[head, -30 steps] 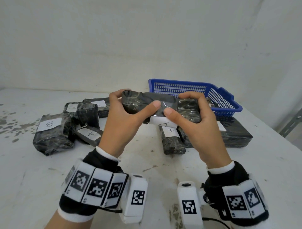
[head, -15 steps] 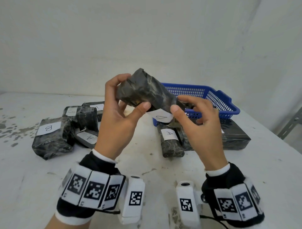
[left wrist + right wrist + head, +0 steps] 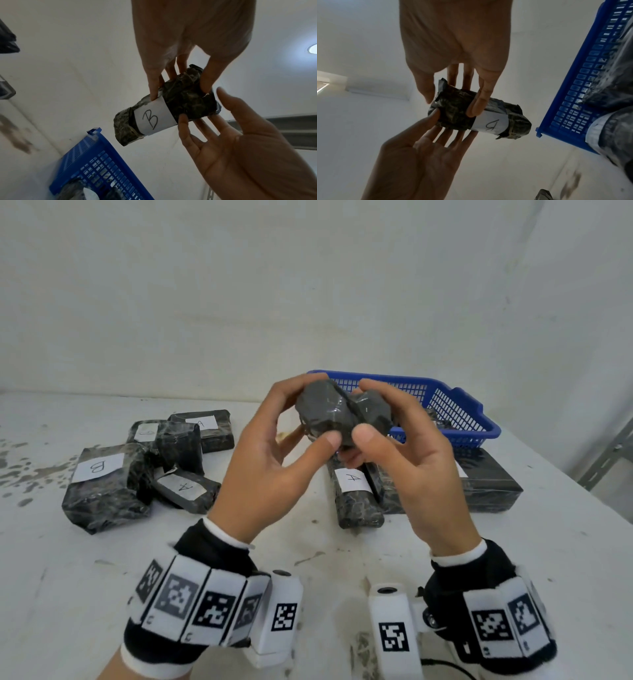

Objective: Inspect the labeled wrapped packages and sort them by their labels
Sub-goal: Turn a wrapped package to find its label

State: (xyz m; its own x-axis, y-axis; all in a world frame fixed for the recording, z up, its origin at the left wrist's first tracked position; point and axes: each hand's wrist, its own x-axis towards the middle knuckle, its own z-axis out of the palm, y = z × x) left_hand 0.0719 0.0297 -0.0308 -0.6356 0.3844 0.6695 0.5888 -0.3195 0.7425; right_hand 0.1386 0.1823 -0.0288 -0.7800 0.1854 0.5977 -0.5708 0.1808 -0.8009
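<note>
Head view: left hand (image 3: 270, 460) and right hand (image 3: 407, 460) raised above desk (image 3: 308, 549), palms facing, thumbs and curled fingertips pinching dark wrapped package (image 3: 329, 416) between them. Left wrist view: label (image 3: 154, 117) reads B. Beyond: blue basket (image 3: 455, 409).

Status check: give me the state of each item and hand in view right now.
held package: lifted off the table, label reads B
left hand: grips the held package
right hand: grips the held package
blue basket: on table, holds wrapped packages
B package: lying on table, label up
</note>
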